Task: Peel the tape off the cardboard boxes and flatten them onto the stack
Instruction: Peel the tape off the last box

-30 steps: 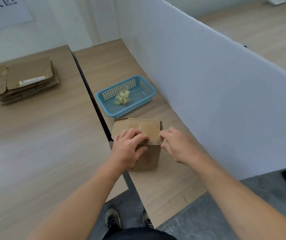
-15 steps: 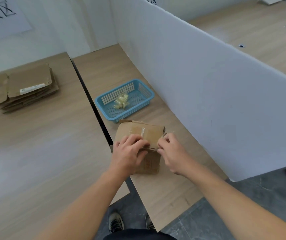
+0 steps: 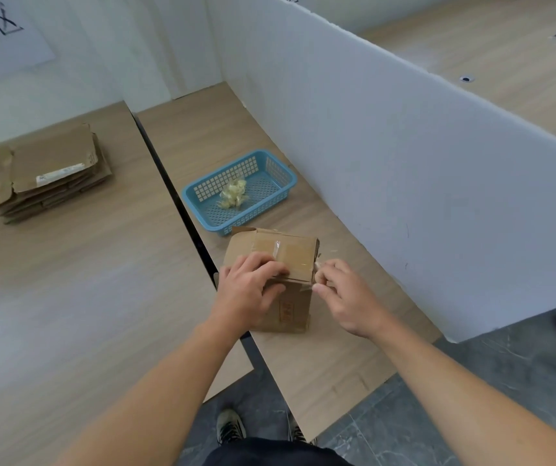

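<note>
step: tape peel, early | box (image 3: 295,299) upright on right table (image 3: 323,361), just before blue basket (image 3: 193,200) | left hand (image 3: 249,292) gripping box top edge | right hand (image 3: 348,299) pinching tape (image 3: 296,254) end at right edge | next: steady pull across top, box held down

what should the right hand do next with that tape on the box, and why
Probably peel the tape up and across the box top. The right hand pinches its loose end at the top right edge, the left hand grips the box steady, and the strip lies stuck along the lid.
</note>
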